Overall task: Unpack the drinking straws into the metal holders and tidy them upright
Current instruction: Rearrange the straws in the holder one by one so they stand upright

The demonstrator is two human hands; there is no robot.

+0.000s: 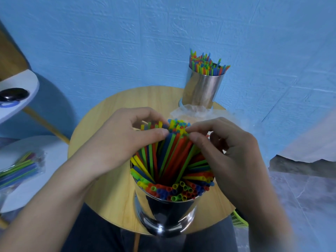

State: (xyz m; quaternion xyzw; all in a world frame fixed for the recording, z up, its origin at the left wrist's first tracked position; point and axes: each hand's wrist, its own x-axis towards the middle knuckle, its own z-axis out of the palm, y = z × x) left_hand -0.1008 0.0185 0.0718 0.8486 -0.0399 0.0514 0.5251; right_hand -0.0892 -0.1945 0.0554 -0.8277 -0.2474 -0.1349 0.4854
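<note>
Close to the near edge of the round wooden tabletop [112, 193], a shiny metal holder [169, 213], upright and packed with coloured straws [172, 160] in red, green, blue and yellow. Along the near rim, short ends leaning toward the camera, open mouths visible; in the middle, a long bundle leaning away toward the blue wall [127, 42]. From the left side, the left hand [116, 140] at the upper ends of this bundle, thumb under and fingers [141, 113] curled over the tips, grasping them. From the right side, the right hand [231, 148], thumb and forefinger pinching the same tips, the other fingers curled behind. Both hands very near each other above the holder. At the far right of the tabletop, by the wall, a second metal holder [201, 88], also upright, with more straws [207, 64] standing in it at uneven heights. Just in front of it, between the two holders, a crumpled clear wrapper [192, 111] lying on the wood. To the left, on a white round surface [45, 179], a clear packet of straws [20, 168] lying flat; not possible to tell whether opened. Higher on the left, a white shelf [27, 80] with a dark round object [12, 94]. Behind the right forearm, a corner of a green mesh basket [238, 219].
</note>
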